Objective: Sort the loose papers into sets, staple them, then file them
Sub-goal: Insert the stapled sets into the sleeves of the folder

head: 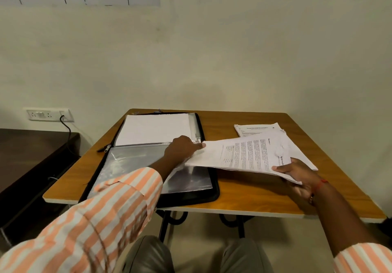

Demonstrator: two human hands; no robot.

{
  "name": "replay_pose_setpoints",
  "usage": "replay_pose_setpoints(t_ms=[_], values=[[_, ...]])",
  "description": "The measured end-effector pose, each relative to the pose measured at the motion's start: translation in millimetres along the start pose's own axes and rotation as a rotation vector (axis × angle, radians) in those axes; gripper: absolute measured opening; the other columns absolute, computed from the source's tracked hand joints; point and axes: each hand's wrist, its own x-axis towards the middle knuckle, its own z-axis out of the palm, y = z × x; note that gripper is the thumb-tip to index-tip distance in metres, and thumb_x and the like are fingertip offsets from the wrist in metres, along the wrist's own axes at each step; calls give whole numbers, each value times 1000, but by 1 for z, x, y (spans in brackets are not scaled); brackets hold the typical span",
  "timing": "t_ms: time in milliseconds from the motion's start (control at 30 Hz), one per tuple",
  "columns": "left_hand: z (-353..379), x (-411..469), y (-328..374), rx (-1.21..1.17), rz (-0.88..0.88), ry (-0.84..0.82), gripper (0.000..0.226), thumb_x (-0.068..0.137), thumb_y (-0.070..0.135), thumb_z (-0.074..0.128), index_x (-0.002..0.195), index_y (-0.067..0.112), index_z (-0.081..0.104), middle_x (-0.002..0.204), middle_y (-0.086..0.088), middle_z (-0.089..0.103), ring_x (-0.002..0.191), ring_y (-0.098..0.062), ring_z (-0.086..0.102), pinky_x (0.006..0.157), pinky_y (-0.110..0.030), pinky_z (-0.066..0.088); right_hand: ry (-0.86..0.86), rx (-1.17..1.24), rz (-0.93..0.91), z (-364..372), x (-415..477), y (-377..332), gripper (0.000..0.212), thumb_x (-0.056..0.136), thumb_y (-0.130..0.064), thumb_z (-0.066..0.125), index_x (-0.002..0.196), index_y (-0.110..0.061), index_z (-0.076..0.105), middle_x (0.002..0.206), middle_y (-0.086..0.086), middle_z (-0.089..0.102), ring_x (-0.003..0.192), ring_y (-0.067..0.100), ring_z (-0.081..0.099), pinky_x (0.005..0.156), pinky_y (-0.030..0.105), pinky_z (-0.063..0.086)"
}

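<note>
A black zip folder [209, 196] lies open on the wooden table [244, 194], with a filled clear sleeve [152, 128] in its far half and an empty clear sleeve [131, 166] in the near half. My right hand [297, 173] grips a printed paper set [244, 156] by its near right corner and holds it over the folder's right edge. At the sleeve's right edge, my left hand [182, 148] pinches where the paper set's left end meets it. A second paper set [257, 128] lies flat at the table's far right.
A dark low cabinet [31, 156] stands to the left of the table. A wall socket [48, 114] with a black cable plugged in sits above it. The bare wall runs right behind the table's far edge.
</note>
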Motion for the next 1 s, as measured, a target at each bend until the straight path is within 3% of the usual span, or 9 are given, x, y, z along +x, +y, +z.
replay_pose_setpoints(t_ms=[100, 267, 367, 467, 567, 667, 733, 833, 1000], values=[[4, 8, 9, 112, -20, -26, 63, 69, 79, 70, 83, 18, 60, 82, 0, 67, 76, -19, 64, 75, -33, 52, -4, -46, -10, -1, 3, 2, 33, 91, 4, 65, 119, -15, 66, 119, 8, 73, 106, 34, 71, 97, 48, 51], [12, 12, 17, 85, -85, -20, 20, 68, 32, 71, 77, 15, 67, 87, -4, 75, 79, -23, 69, 77, -31, 56, -31, -100, -22, -9, 8, 6, 38, 89, -1, 70, 124, -16, 66, 122, 8, 72, 110, 38, 69, 110, 63, 39], [14, 17, 16, -68, -115, 9, 18, 86, 24, 59, 82, 8, 66, 90, -10, 72, 84, -30, 71, 73, -34, 57, -27, -111, -31, -10, 7, 3, 36, 90, 0, 69, 123, -14, 66, 121, 10, 72, 109, 39, 69, 109, 62, 41], [13, 19, 10, -94, -102, 34, 25, 94, 15, 54, 108, 1, 70, 104, -13, 72, 101, -32, 69, 74, -31, 55, -15, -149, -54, -6, 7, -2, 32, 91, 1, 67, 119, -12, 67, 118, 10, 73, 104, 37, 71, 100, 55, 51], [17, 22, -2, -150, -93, 68, 24, 90, 9, 59, 109, 13, 74, 101, -2, 73, 98, -25, 71, 84, -29, 56, -29, -184, -60, 1, 7, -7, 31, 92, 2, 66, 120, -12, 66, 116, 8, 74, 101, 33, 73, 80, 39, 60], [18, 30, -12, -298, -113, 59, 23, 92, 14, 62, 111, 14, 74, 105, -3, 75, 93, -22, 71, 85, -31, 58, -45, -177, -61, 2, 8, -10, 35, 92, 1, 66, 125, -11, 65, 119, 9, 73, 106, 35, 71, 90, 45, 55], [9, 26, -5, -493, -212, 64, 32, 86, 25, 62, 110, 7, 72, 108, -11, 74, 78, -19, 67, 68, -29, 57, -50, -140, -57, 1, 6, -13, 37, 92, 1, 66, 125, -13, 65, 118, 8, 74, 104, 35, 72, 84, 42, 58], [7, 33, -4, -466, -239, -2, 38, 83, 29, 60, 110, 4, 72, 109, -13, 73, 73, -16, 61, 51, -21, 50, -70, -90, -34, 2, 3, -17, 38, 92, 4, 64, 126, -13, 64, 118, 9, 74, 105, 36, 71, 69, 34, 62], [8, 25, -6, -110, 100, 146, 22, 98, 10, 55, 109, 9, 74, 105, -5, 73, 99, -21, 69, 86, -29, 55, -106, -65, -3, 9, 6, -18, 39, 92, 8, 62, 125, -12, 63, 120, 10, 73, 108, 34, 71, 62, 29, 61]])
